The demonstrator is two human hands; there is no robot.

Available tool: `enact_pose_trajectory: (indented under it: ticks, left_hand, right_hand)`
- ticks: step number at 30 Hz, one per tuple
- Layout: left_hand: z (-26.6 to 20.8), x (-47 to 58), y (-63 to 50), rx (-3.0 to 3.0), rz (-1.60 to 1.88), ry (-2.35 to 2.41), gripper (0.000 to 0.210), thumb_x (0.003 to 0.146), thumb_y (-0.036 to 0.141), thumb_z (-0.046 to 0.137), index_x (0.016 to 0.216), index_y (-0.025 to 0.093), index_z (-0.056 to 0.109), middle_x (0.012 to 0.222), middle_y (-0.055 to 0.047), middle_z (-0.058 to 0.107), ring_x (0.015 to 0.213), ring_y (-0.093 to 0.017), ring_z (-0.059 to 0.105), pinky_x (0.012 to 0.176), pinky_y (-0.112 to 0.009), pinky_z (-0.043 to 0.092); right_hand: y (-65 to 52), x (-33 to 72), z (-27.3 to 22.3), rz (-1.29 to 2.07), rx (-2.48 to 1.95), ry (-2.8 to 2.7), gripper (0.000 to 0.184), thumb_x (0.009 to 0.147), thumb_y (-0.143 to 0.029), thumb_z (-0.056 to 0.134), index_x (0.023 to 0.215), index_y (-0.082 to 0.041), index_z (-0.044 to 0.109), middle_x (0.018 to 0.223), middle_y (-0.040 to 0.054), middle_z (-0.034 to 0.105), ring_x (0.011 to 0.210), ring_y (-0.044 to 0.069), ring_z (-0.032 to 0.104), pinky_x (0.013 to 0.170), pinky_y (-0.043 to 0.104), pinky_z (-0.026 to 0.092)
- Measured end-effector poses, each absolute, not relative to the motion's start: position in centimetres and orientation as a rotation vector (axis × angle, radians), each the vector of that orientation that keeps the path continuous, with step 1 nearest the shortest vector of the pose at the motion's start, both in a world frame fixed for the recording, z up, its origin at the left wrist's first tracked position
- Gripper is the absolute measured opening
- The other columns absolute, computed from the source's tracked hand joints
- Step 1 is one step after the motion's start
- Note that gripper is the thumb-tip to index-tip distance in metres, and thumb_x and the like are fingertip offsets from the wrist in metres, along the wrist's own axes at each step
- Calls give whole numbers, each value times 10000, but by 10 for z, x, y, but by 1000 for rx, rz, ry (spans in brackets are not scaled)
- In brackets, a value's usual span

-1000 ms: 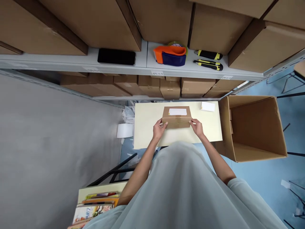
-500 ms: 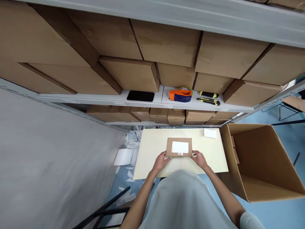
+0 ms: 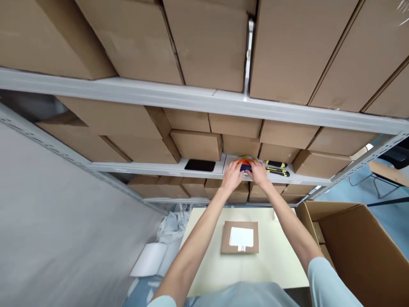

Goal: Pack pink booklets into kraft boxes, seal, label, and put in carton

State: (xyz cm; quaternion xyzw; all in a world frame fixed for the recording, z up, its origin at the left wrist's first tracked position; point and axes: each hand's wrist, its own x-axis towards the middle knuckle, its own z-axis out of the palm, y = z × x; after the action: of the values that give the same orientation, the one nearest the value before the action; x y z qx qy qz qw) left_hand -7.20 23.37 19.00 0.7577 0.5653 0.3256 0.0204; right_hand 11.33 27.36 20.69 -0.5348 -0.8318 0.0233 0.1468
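On the far shelf (image 3: 172, 167), our left hand (image 3: 232, 175) and right hand (image 3: 258, 172) grip the tape dispenser (image 3: 246, 167) at its ends; labelled box (image 3: 225, 238) nearer, on counter (image 3: 223, 273).

Plastic tape dispenser (image 3: 246, 167), matt cardboard box (image 3: 240, 237).
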Motion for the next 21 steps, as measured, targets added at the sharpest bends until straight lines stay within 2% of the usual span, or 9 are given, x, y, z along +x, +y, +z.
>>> enact_pose_trajectory:
  ticks: [4,7,12,14,18,21]
  left_hand:
    - [195,-59,244,2335,953,1817,426,1012,193,606,1427,153,694,1530,-218,658,1454,-384,597,1176,-564,549]
    - [185,-57,233,2295,1105,1816,408,1030,211,583,1415,161,706,1549,-207,650,1491,-372,576,1219,-559,529]
    - [177,-63,195,2202,1291,1765,408,1040,228,562,1415,154,702,1591,-207,622,1554,-371,524,1280,-574,483]
    - [174,-70,169,2123,1356,1746,403,1065,262,546,1428,168,692,1595,-198,620,1555,-358,525,1297,-571,467]
    - [155,-80,101,1831,1396,1748,466,1109,372,533,1546,226,598,1612,-170,612,1527,-318,564,1296,-552,475]
    - [130,-75,50,1557,1315,1693,507,1121,458,528,1570,225,560,1594,-179,623,1464,-301,626,1212,-509,559]
  right_hand:
    - [296,88,224,78,-1707,-2536,433,1034,-294,689,1428,-114,694,1480,236,711,1415,341,636,1249,458,402]
    - [299,77,222,100,-1708,-2559,428,1002,-263,730,1397,-98,707,1413,237,753,1369,324,679,1259,426,396]
    - [288,79,213,130,-1650,-2553,448,1051,-260,662,1426,-16,639,1382,289,746,1348,330,693,1305,436,354]
    - [269,92,201,167,-1511,-2494,393,1056,-266,644,1382,-46,651,1325,275,764,1297,336,711,1320,473,346]
    - [191,133,156,364,-1290,-2230,313,1057,-467,640,1211,-198,686,1085,179,807,1176,390,731,1266,610,417]
    - [106,160,123,665,-1414,-2032,442,1021,-664,639,1122,-236,679,992,132,793,1154,396,716,1110,582,544]
